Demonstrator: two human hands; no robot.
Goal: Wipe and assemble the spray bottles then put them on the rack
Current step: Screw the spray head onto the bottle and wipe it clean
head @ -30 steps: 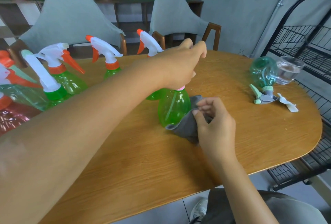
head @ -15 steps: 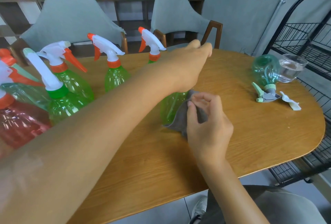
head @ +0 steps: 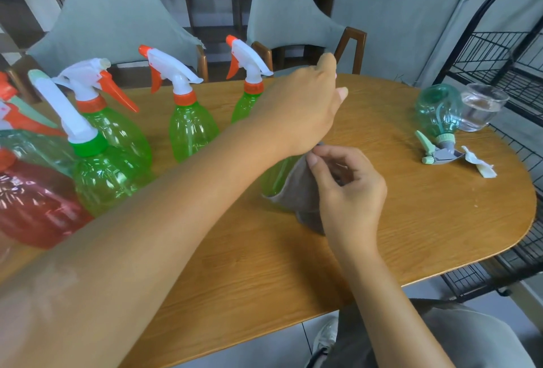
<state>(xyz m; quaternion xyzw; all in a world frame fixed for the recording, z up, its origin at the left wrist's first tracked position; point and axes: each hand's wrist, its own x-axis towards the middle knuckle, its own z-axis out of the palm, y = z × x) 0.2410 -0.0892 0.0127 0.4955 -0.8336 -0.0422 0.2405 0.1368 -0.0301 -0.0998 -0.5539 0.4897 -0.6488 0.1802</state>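
Oval wood-grain table (head: 426, 220), smooth top; two grey upholstered chairs behind; black wire rack (head: 499, 53) at right. Green translucent spray bottle (head: 273, 176), upright mid-table, largely hidden by the left hand (head: 302, 106), which covers its top; whether those fingers clasp it cannot be told. Right hand (head: 349, 191) pinches a grey cloth (head: 299, 191) against the bottle's side. Row of green bottles with white-and-orange trigger heads at left; red bottle (head: 32, 206) nearest. Teal bottle (head: 437, 112) lying tipped beside a clear glass (head: 482, 109) holding water.
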